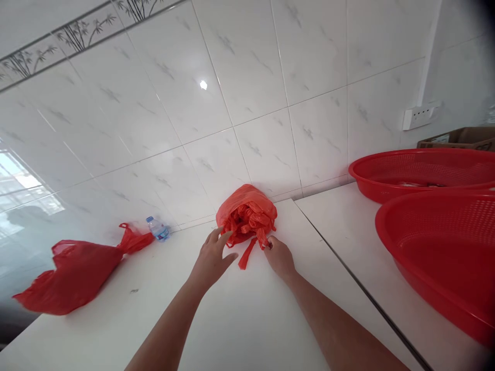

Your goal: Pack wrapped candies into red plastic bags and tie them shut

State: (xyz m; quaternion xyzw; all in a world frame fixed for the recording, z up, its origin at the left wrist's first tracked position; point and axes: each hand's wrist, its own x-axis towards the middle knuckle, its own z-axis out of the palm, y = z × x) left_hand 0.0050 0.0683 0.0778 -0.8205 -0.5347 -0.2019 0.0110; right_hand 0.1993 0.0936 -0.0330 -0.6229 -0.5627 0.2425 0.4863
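Observation:
A bundle of red plastic bags [247, 206] lies against the tiled wall on the white table, its mouth facing me with crumpled bags inside. My right hand [279, 256] is closed on a red bag handle [262, 238] at the bundle's lower right. Just left of the bundle's mouth, my left hand [213, 257] has its fingers spread and its thumb apart, holding nothing. Whether its fingertips touch the plastic I cannot tell. A loose red strip [246, 255] hangs out onto the table between my hands.
Two red plastic baskets [390, 216] stand on the right, past a seam in the table [232, 330]. At the left lie a filled red bag [77, 275], a smaller red bag [135, 240] and a water bottle [158, 229]. A cardboard box [460, 138] sits behind the baskets.

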